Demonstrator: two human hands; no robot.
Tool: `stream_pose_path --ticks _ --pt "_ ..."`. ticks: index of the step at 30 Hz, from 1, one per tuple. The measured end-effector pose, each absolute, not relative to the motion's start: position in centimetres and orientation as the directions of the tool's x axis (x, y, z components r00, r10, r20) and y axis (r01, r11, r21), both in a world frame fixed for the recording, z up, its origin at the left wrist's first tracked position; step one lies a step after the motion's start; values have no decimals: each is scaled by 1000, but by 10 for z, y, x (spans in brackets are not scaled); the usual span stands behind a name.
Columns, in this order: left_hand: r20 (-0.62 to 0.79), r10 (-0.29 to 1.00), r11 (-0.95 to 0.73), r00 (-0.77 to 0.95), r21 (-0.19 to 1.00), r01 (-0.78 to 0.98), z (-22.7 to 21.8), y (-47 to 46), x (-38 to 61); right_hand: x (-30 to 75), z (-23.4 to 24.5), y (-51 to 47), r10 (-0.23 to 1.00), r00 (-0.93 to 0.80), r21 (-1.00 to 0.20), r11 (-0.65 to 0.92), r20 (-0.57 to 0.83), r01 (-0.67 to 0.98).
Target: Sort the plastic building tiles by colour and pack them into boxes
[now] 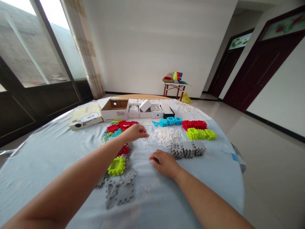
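My left hand [136,133] reaches over the middle of the table, its fingers pinched around a small pale lattice piece [144,139]. Just right of it lies a loose pile of white lattice pieces [164,136]. Resting on the cloth nearer me, my right hand [164,162] has its fingers curled, with nothing visible in them. Beside that hand stand stacks of grey toothed tiles [189,150]. Under and around my left forearm is a mixed heap, including a lime green tile [116,165], red tiles [125,124] and grey tiles [125,192]. The forearm hides part of this heap.
Sorted rows of blue tiles [168,121], red tiles [194,125] and lime tiles [201,134] lie to the right. An open white box [114,115], several smaller boxes and a yellow box [85,117] line the far side. The light blue tablecloth [59,159] is wrinkled.
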State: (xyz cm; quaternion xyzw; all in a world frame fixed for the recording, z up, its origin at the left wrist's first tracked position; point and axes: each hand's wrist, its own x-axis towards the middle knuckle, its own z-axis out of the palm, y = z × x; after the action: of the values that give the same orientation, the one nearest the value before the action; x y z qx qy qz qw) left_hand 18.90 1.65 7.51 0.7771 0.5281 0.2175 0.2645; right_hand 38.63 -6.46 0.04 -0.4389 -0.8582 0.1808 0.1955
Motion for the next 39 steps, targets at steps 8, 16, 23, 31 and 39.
stream_pose_path --ticks 8,16,23,31,39 --pt "155 983 -184 103 881 437 82 42 203 387 0 -65 826 -537 -474 546 171 691" --pt "72 970 -216 233 696 684 59 9 119 386 1 -65 815 -551 -488 559 178 670" --pt "-53 961 -224 271 425 877 46 -5 94 385 2 -65 817 -550 -459 562 175 688" --pt "-124 945 -187 303 556 810 54 -7 98 385 3 -66 819 -544 -455 562 184 691" --pt "400 874 -437 274 403 804 59 -2 148 384 4 -66 828 -532 -476 546 180 689"
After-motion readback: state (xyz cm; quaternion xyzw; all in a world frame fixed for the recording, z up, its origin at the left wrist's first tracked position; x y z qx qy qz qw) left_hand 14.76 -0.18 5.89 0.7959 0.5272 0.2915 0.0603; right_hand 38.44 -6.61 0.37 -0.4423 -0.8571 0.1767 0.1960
